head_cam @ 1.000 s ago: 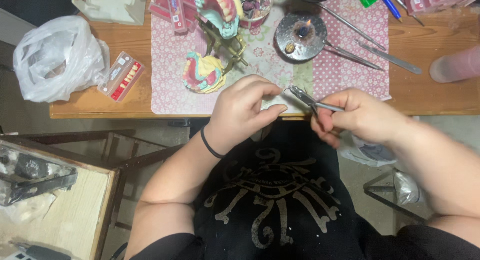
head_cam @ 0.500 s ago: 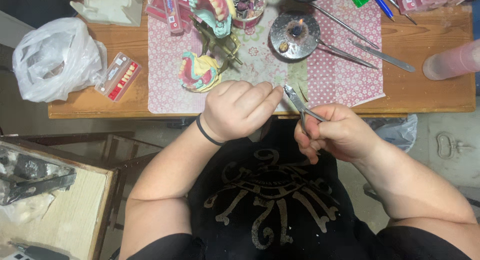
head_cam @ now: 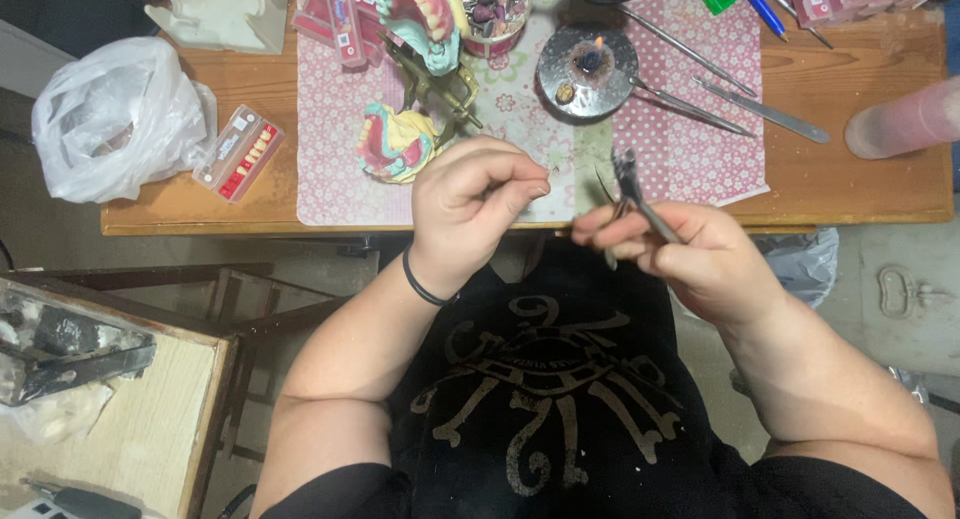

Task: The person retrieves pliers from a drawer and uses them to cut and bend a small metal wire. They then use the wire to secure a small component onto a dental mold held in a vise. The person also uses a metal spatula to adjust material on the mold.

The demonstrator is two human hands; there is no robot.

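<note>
A small pair of metal pliers (head_cam: 632, 191) sits in the right hand (head_cam: 680, 254), its dark blurred tip pointing up and away over the near edge of the wooden table (head_cam: 860, 189); the fingers are curled around the handles in a closed grasp, and whether the tool's nose pinches anything cannot be told. Just beside it, apart from it, the left hand (head_cam: 475, 204) is balled loosely, thumb and forefinger pressed together as if on something very thin; a fine wire-like tip seems to show near the fingertips, but it is too small to be sure of. A black band (head_cam: 425, 287) circles that wrist. Both hands hover at the table's front edge, above the lap in a black printed shirt (head_cam: 540, 399). Behind the left hand, on a pink patterned mat (head_cam: 690, 149), lies a coloured dental model (head_cam: 395, 144) with teeth, and a second one (head_cam: 425, 14) sits mounted on a brass-coloured frame. A small lit burner (head_cam: 588, 69) stands behind the gap between the hands, with long metal instruments (head_cam: 760, 109) to its right. Far left are a tray of false teeth (head_cam: 238, 151) and a white plastic bag (head_cam: 115, 114).
</note>
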